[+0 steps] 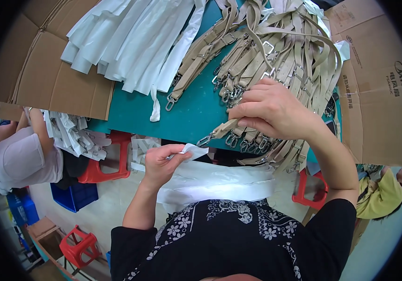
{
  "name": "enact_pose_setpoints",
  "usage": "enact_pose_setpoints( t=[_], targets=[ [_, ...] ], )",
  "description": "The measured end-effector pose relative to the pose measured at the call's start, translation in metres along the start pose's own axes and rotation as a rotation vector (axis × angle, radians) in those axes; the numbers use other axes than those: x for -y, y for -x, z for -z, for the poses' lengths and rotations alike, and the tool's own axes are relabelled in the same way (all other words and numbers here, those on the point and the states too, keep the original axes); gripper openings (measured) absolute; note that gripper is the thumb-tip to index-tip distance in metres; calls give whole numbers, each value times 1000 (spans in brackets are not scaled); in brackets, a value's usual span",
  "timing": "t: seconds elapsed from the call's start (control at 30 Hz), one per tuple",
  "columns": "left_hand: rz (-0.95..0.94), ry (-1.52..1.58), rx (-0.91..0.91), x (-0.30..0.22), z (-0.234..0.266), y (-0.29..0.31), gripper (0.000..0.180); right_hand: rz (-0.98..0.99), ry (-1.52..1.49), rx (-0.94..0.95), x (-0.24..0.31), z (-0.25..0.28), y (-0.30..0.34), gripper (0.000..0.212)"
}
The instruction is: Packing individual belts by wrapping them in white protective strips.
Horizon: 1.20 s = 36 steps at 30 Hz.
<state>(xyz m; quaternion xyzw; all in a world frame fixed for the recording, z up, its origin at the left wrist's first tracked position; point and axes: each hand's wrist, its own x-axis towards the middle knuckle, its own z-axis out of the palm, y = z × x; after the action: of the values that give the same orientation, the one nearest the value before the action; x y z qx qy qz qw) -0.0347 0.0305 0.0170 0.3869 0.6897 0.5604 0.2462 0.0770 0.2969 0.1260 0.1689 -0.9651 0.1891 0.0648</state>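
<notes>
My right hand is closed on a beige strap, thumb and fingers pinching it near its end. A metal clasp hangs from that end, toward my left hand. My left hand pinches the end of a white wrapping sleeve, just beside the clasp; whether the two touch I cannot tell. More white sleeves lie across my lap. Behind my right hand, a thick heap of beige straps with metal buckles and clasps covers the right of the green table.
White sleeves lie side by side at the table's far left. Cardboard panels stand at the left, and another cardboard panel at the right. Red stools and a blue crate stand on the floor. Other people sit at both sides.
</notes>
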Motion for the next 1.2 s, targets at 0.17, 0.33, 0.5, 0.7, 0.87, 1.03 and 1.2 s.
enact_pose_setpoints(
  t=[0.17,0.33,0.5,0.7,0.87,1.03,1.2],
  targets=[
    [-49,-24,-115,2,-1,1,13,-22,-5,-8,0,0,5,13],
    [-119,-101,-163,1,0,0,10,-19,-22,10,0,-2,4,13],
    [-221,-166,-163,-2,-1,-2,13,-47,-7,63,1,-3,3,13],
    [-329,-294,-25,-10,-12,-16,16,-32,26,137,9,-11,-6,15],
    [0,-86,148,-14,-24,-29,18,-58,-43,189,12,-25,-9,24],
    [115,-65,245,-23,-31,-41,19,-88,-242,118,7,-50,-13,35],
    [212,-38,174,-12,-17,-32,23,26,116,64,-58,-42,-8,30]
  ],
)
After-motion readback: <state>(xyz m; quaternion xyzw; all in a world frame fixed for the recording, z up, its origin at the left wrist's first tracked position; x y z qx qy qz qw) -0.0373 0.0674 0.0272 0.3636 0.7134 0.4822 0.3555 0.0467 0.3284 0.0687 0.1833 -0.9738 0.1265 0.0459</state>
